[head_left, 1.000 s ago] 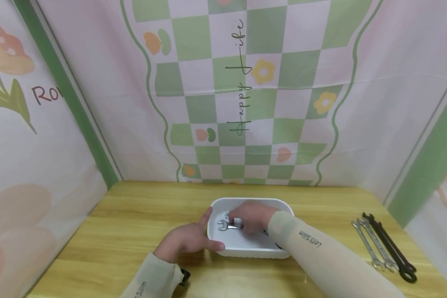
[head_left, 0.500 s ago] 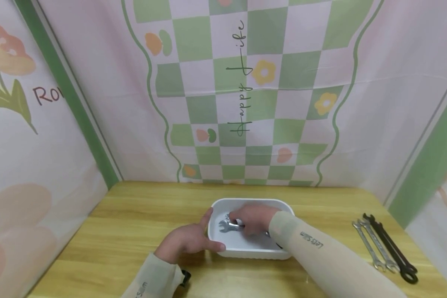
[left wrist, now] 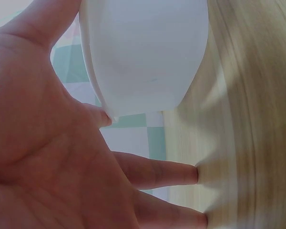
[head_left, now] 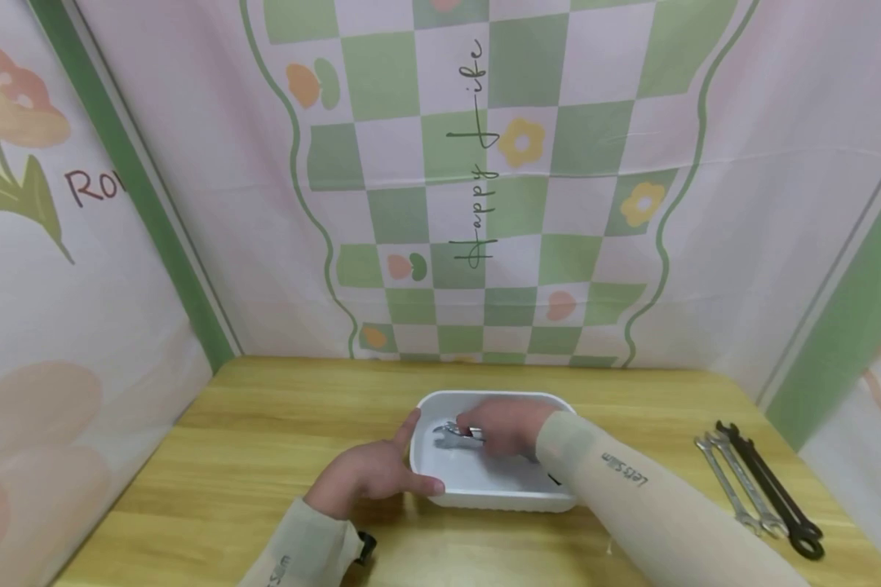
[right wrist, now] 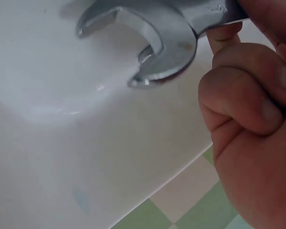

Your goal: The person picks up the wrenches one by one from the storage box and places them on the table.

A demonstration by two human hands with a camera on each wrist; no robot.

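Note:
A white tray (head_left: 484, 483) sits on the wooden table. Inside it my right hand (head_left: 510, 424), fingers curled, grips a silver open-end wrench (right wrist: 174, 40). Its head (head_left: 449, 439) points left and is blurred in the head view. In the right wrist view, a bit of metal (right wrist: 145, 55) shows behind that head; I cannot tell whether it is a second wrench. My left hand (head_left: 370, 473) spans the tray's left end, thumb on the near rim and a finger at the far corner. Two other left fingers (left wrist: 157, 172) are straight, their tips on the table.
Right on the table lie two silver wrenches (head_left: 737, 481) beside black wrenches (head_left: 774, 489), side by side. A small dark piece (head_left: 554, 479) shows in the tray's near right corner, partly behind the sleeve. Behind the table hangs a checkered cloth (head_left: 484, 204).
The wrench in the tray has shifted and tilted slightly in my right hand, its head now a little higher in view. My right hand has moved slightly right; my left hand has stayed.

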